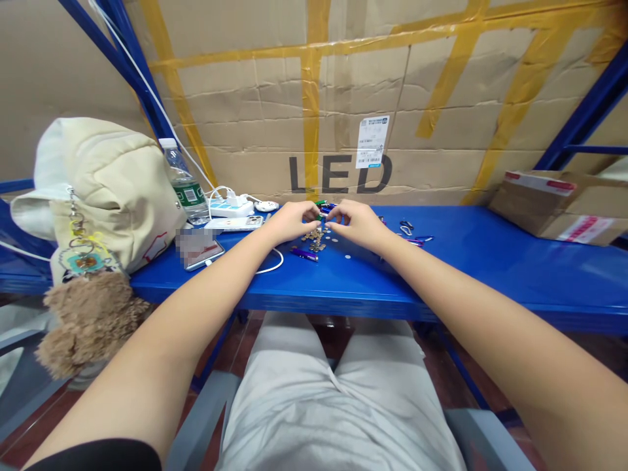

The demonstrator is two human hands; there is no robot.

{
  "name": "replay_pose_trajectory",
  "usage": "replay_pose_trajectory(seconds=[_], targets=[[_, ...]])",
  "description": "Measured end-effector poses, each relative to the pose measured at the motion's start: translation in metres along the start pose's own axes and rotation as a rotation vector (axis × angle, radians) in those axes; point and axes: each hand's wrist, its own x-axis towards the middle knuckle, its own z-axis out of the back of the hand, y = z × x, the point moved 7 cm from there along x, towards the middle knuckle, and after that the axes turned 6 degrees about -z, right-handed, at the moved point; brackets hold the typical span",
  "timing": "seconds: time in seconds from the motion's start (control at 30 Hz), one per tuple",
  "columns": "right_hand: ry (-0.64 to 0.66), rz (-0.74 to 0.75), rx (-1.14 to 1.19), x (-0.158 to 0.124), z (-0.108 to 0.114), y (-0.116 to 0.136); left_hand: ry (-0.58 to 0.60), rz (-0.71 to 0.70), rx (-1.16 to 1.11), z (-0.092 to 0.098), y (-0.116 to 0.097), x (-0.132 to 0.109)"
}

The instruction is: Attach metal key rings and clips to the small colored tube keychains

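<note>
Both of my hands reach out over a blue metal shelf (pixel 441 275) and meet above a small pile of round metal button cells (pixel 314 238). My left hand (pixel 293 220) has its fingers curled and pinched at a small blue part (pixel 321 218). My right hand (pixel 357 221) is curled the same way, its fingertips touching the same small part from the other side. A purple pen-like light (pixel 304 254) lies just in front of the pile. A few loose cells lie scattered nearby, one (pixel 347 256) alone to the right.
At the left stand a cream bag (pixel 103 190) with a plush keychain (pixel 88 320), a water bottle (pixel 185 183), a phone (pixel 201 248), a white power strip (pixel 230 206). Carabiners (pixel 407 227) lie right of my hands. A cardboard box (pixel 554 203) sits far right; a taped cardboard wall (pixel 343 98) stands behind.
</note>
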Motion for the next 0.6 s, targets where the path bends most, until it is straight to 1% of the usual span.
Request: replay_pose_trajectory(seconds=[0.07,0.2,0.23,0.3,0.4,0.47,0.53,0.6], targets=[[0.094,0.013,-0.028,-0.003,-0.007,0.005,0.002,-0.002,0.034,0.001,0.001,0.000],[0.413,-0.016,-0.086,-0.012,-0.026,0.014,-0.002,-0.007,0.061,0.003,0.001,-0.001],[0.459,-0.030,-0.089,-0.014,-0.029,0.015,-0.003,-0.008,0.063,0.003,0.001,-0.001],[0.496,-0.059,-0.082,-0.016,-0.030,0.016,-0.001,-0.011,0.067,0.002,0.001,0.000],[0.505,-0.086,-0.058,-0.016,-0.030,0.014,0.000,-0.017,0.063,0.002,0.002,0.000],[0.474,-0.067,-0.058,-0.015,-0.028,0.012,0.006,-0.019,0.048,0.001,0.002,0.000],[0.359,-0.029,-0.053,-0.011,-0.021,0.010,0.018,-0.022,0.041,0.001,0.001,-0.001],[0.173,0.003,-0.027,-0.006,-0.007,0.009,0.038,-0.025,0.038,0.000,-0.001,-0.001]])
